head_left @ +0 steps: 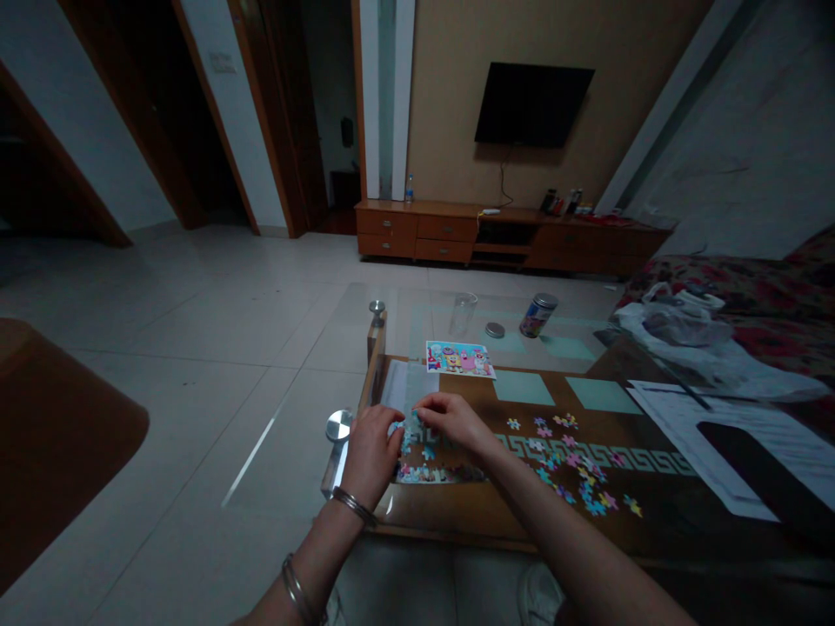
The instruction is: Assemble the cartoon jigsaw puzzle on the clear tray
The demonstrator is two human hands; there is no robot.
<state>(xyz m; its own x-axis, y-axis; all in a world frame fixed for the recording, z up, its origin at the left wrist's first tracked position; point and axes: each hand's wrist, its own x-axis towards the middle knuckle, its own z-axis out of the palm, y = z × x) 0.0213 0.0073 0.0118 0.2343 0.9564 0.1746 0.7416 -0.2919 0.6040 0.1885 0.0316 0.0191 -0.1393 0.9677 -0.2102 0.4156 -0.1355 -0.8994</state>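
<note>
A partly built jigsaw puzzle [436, 469] lies on the glass coffee table [652, 513] in front of me. My left hand [371, 452], with bangles on the wrist, rests at the puzzle's left edge, fingers curled against it. My right hand [450, 419] is over the puzzle's top edge, fingers bent and pinching down on a piece too small to name. Several loose colourful puzzle pieces [574, 465] lie scattered to the right of my hands. A cartoon reference picture [460, 358] lies flat just beyond the puzzle.
Farther back on the table stand a clear glass [463, 314], a round lid [495, 330] and a printed can [537, 315]. Papers [711, 435] and a plastic bag [678, 322] lie at right by a floral sofa [750, 296]. Tiled floor [196, 330] spreads left.
</note>
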